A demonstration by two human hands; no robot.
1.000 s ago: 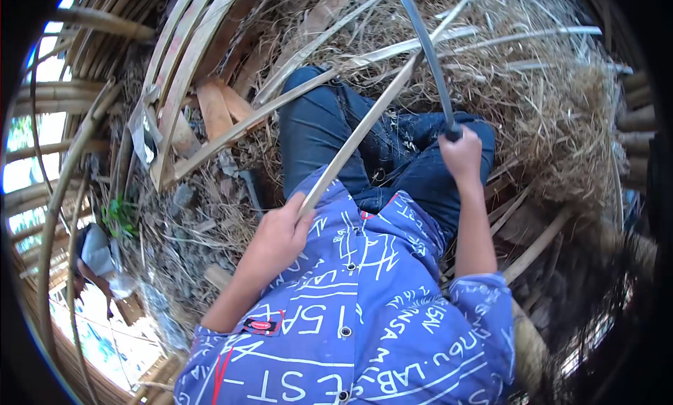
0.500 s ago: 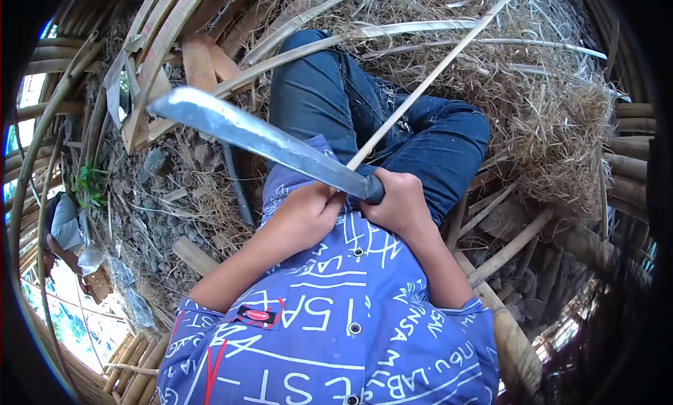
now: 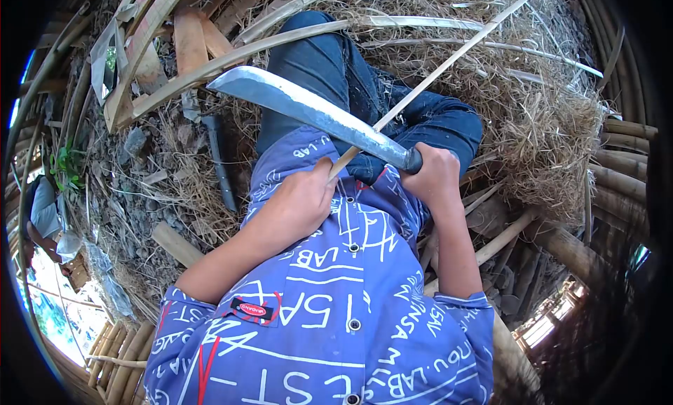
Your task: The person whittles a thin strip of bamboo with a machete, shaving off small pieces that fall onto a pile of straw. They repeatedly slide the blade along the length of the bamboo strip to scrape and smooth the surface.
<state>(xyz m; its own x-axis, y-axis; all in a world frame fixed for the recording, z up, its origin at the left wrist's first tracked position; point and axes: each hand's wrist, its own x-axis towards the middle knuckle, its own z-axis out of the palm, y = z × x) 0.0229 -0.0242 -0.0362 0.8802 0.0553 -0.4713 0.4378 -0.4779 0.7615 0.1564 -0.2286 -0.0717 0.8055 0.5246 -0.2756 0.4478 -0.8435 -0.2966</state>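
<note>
A long thin bamboo strip (image 3: 449, 65) runs from my left hand (image 3: 303, 200) out over the lap to the upper right. The fingers of that hand are closed round its near end, close in front of the shirt. My right hand (image 3: 432, 172) grips the dark handle of a machete (image 3: 308, 114). Its broad steel blade points to the upper left and crosses the strip a little beyond my left fingers. Both hands are in front of my belly, above my folded legs in dark jeans (image 3: 308, 68).
Fibrous shavings (image 3: 540, 138) lie heaped ahead and to the right. A long split bamboo piece (image 3: 280, 44) arches across my knee. A dark knife-like tool (image 3: 220, 163) lies on the ground at left. Part of another person (image 3: 43, 216) shows at the far left, by the bamboo fence.
My right hand has moved right with the machete, and the blade has shifted right along with it. The bamboo strip's far end has swung slightly right. My left hand stays closed on its near end.
</note>
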